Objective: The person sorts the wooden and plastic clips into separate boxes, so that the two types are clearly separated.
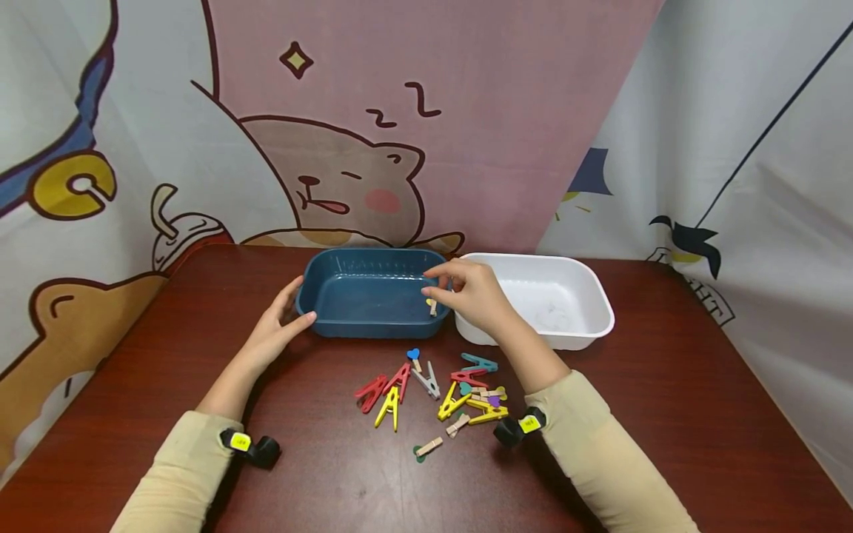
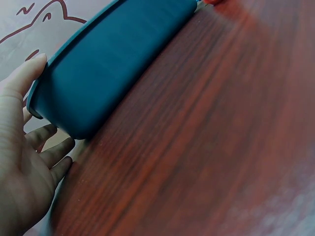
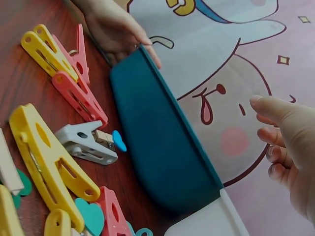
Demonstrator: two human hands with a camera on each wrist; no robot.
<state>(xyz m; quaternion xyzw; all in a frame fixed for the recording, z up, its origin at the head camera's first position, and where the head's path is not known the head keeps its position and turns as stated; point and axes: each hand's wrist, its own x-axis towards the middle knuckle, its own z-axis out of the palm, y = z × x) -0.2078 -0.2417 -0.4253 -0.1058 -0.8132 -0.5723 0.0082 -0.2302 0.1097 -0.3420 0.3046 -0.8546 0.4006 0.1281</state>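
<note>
My left hand (image 1: 276,329) holds the left end of a dark blue plastic basin (image 1: 373,329), thumb at the front corner of the rim and fingers along the end wall. Over the basin's right end is my right hand (image 1: 469,292), thumb and index finger parted. Just beneath its thumb appears a small wooden clothespin (image 1: 433,308) with a yellow decoration, against the basin's inner right side. Nothing shows between the right fingers (image 3: 278,152) in the right wrist view. In front of the basin lie several plastic clothespins, among them a yellow clothespin (image 1: 390,407) and a grey clothespin (image 1: 429,380).
A white basin (image 1: 593,329) stands against the blue one on its right. Several small wooden clothespins with coloured decorations, such as one with green (image 1: 429,447), lie among the plastic ones on the brown table (image 1: 320,474). A printed cloth (image 1: 493,111) hangs behind.
</note>
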